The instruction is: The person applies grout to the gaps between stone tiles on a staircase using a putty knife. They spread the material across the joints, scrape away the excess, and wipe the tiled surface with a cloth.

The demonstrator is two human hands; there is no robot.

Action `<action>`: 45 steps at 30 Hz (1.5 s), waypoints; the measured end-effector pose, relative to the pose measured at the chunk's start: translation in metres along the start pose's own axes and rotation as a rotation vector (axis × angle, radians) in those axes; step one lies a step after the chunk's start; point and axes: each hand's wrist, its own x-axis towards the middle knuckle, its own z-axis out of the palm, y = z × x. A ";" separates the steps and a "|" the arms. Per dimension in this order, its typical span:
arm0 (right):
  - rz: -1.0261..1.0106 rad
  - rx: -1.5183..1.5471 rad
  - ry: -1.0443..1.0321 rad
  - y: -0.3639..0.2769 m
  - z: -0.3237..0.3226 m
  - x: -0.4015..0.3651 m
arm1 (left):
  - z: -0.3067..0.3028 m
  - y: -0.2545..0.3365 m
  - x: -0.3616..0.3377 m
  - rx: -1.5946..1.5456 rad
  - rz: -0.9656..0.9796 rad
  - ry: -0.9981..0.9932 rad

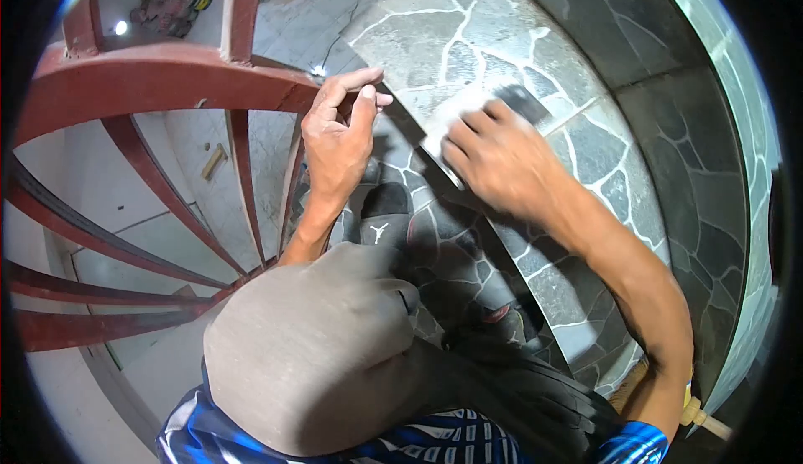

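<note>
My right hand (498, 158), smeared by motion, grips a dark flat rectangular pad (523, 104) whose exact kind I cannot make out. The pad is against the stone-patterned tile step (468, 41), where a whitish film covers part of the surface near the front edge. My left hand (341, 129) is raised beside the end of the red metal railing (167, 96), just left of the step's edge. Its index finger reaches forward and the thumb stands close to it, with nothing visible between them.
Curved red bars run down the left side above a pale lower floor. A small wooden piece (214, 161) lies down there, and a crumpled bag (176, 0) sits at the upper left. A dark tiled riser (669, 121) curves along the right. A wooden handle (703, 418) shows at lower right.
</note>
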 end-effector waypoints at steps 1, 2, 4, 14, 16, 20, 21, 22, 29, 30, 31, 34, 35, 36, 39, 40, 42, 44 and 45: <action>0.030 0.076 0.009 -0.012 0.000 -0.014 | -0.005 -0.003 0.001 0.011 0.001 0.008; 0.061 0.149 0.014 -0.020 0.001 -0.027 | -0.009 -0.006 0.002 0.018 0.002 0.016; 0.064 0.117 0.100 -0.023 0.009 -0.028 | -0.014 -0.010 -0.005 0.042 -0.044 0.026; 0.141 0.139 0.140 -0.034 0.004 -0.018 | -0.010 -0.010 -0.001 -0.064 -0.108 0.033; 0.120 0.128 0.110 -0.022 0.008 -0.002 | -0.005 -0.015 -0.005 -0.064 -0.099 0.005; 0.117 0.036 -0.037 -0.014 0.007 0.025 | 0.002 -0.003 0.006 0.020 0.030 -0.004; 0.156 0.054 0.002 -0.025 0.005 0.010 | -0.001 -0.002 0.005 0.044 0.044 0.007; 0.193 0.068 0.039 -0.036 0.002 -0.012 | -0.003 -0.005 0.006 0.029 0.017 0.007; 0.096 -0.019 0.058 0.000 0.009 0.033 | 0.005 -0.009 0.004 0.002 0.013 -0.004; 0.090 0.018 0.023 -0.001 0.007 0.029 | 0.003 -0.006 0.006 -0.004 0.032 0.010; 0.135 0.093 0.020 -0.011 0.002 0.014 | -0.002 0.001 0.008 0.030 0.063 0.019; 0.249 0.199 0.171 -0.035 0.013 -0.020 | -0.009 -0.009 0.005 -0.009 -0.047 0.022; 0.254 0.222 0.192 -0.032 0.016 -0.015 | -0.010 -0.012 0.002 -0.022 -0.065 0.045; 0.262 0.238 0.220 -0.026 0.018 -0.008 | -0.010 -0.014 0.001 -0.036 -0.072 0.064; -0.017 -0.095 0.243 0.030 0.039 0.080 | -0.010 -0.007 0.009 -0.072 -0.029 0.143; -0.001 -0.082 0.219 0.050 0.037 0.115 | -0.009 -0.003 0.014 -0.087 -0.005 0.175; 0.108 -0.114 0.175 0.091 0.045 0.181 | -0.011 -0.004 0.020 -0.068 0.028 0.184; 0.129 -0.147 0.228 0.107 0.030 0.191 | -0.008 -0.005 0.021 -0.116 0.024 0.245; 0.136 -0.151 0.236 0.113 0.025 0.193 | -0.008 -0.009 0.019 -0.152 -0.002 0.238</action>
